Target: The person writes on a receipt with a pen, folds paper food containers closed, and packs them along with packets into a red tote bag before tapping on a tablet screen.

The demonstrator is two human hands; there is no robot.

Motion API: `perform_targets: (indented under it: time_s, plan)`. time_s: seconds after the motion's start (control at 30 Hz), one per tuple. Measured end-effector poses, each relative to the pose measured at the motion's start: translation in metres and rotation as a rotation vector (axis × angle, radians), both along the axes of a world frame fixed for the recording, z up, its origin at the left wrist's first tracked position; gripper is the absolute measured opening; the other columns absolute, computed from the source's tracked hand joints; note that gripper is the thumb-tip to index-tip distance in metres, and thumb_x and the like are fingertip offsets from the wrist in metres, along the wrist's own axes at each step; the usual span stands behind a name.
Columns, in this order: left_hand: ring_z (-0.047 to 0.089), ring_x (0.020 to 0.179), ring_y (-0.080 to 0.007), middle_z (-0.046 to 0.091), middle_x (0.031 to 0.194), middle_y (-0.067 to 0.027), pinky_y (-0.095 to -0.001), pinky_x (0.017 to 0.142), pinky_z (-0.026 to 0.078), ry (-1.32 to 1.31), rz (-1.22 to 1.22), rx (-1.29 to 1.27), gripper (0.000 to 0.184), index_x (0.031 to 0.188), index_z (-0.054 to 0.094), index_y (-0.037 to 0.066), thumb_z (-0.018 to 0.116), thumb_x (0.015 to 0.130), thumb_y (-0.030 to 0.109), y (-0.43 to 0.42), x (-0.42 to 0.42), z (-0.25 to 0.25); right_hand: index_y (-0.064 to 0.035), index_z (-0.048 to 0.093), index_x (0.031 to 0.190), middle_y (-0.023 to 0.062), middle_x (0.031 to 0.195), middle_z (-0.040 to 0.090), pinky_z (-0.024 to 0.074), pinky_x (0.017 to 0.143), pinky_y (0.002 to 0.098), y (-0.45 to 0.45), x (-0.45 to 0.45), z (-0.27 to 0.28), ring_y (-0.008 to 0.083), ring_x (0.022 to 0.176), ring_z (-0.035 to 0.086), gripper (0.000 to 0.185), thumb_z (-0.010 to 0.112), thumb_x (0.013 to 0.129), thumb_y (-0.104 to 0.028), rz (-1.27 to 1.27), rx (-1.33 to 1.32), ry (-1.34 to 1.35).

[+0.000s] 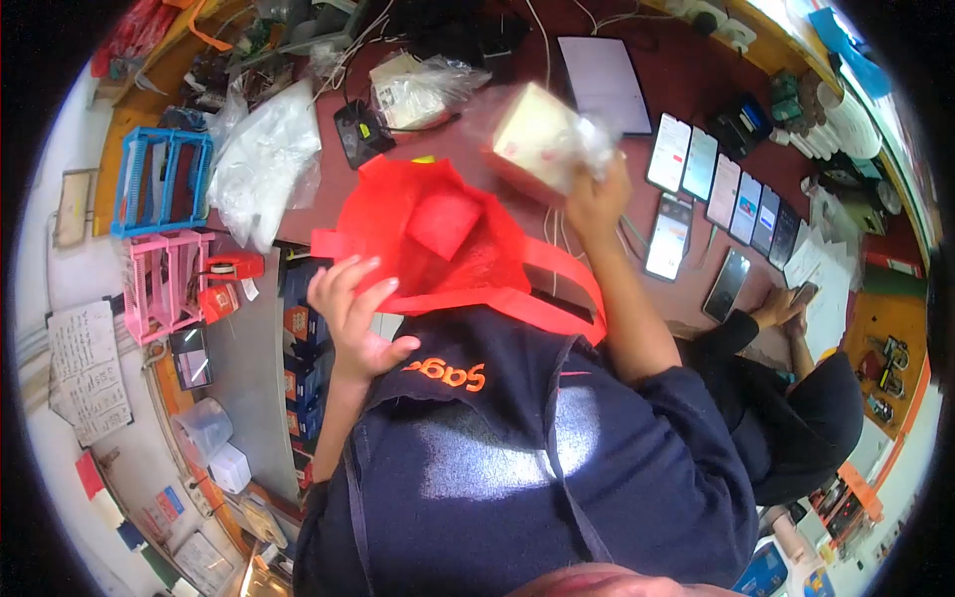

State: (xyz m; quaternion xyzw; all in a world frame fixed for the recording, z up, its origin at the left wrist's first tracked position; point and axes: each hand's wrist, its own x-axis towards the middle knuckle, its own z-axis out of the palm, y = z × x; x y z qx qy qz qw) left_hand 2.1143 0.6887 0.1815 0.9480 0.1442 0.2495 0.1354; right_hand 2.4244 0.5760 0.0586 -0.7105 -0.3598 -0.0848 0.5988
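A red cloth bag [468, 274] gapes open in front of my body, with a red strap [562, 284] looping to its right. At the bag's left edge is my left hand [353, 313], fingers spread, by the side strap; whether it touches the cloth I cannot tell. Beyond the bag, my right hand [600, 199] is closed on the gathered top of a clear plastic bag [589, 144]. A cream-coloured box with reddish marks [532, 139] hangs in that plastic bag, smeared by motion.
Several phones [724, 189] lie in rows on the right of the maroon table, near a tablet [605, 85]. A co-worker in dark clothing [801, 418] holds a phone there. Clear plastic bags [269, 149], a blue rack [164, 179] and a pink rack [164, 284] stand left.
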Motion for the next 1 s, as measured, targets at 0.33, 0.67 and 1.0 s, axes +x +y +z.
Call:
perform_targets:
  time_s: [0.33, 0.67, 1.0]
  plan:
    - [0.044, 0.130, -0.0298, 0.044, 0.141, -0.0147, -0.0443, 0.109, 0.037, -0.192, -0.195, -1.229, 0.113, 0.147, 0.026, 0.001, 0.090, 0.062, 0.040, 0.001, 0.086, 0.021, -0.0110, 0.065, 0.094, 0.0059, 0.081, 0.057, 0.0445, 0.065, 0.0404, -0.031, -0.023, 0.139, 0.0250, 0.069, 0.057, 0.024, 0.073, 0.071, -0.016, 0.104, 0.387, -0.824]
    - [0.048, 0.127, -0.0303, 0.045, 0.141, -0.0133, -0.0416, 0.107, 0.040, -0.278, -0.189, -1.676, 0.106, 0.148, 0.027, 0.003, 0.082, 0.070, 0.051, 0.003, 0.077, -0.021, -0.0104, 0.066, 0.089, 0.0127, 0.093, 0.062, 0.0494, 0.080, 0.0410, -0.023, -0.074, 0.171, 0.0306, 0.091, 0.060, 0.029, 0.083, 0.069, -0.023, 0.317, 0.591, -0.648]
    - [0.049, 0.127, -0.0315, 0.043, 0.142, -0.0139, -0.0417, 0.107, 0.040, -0.276, -0.252, -1.779, 0.107, 0.149, 0.023, 0.004, 0.076, 0.073, 0.058, 0.015, 0.094, 0.020, -0.0186, 0.072, 0.098, -0.0047, 0.067, 0.049, 0.0358, 0.049, 0.0246, -0.036, -0.043, 0.223, 0.0088, 0.055, 0.050, 0.034, 0.070, 0.064, -0.016, 0.397, 0.415, -0.741]
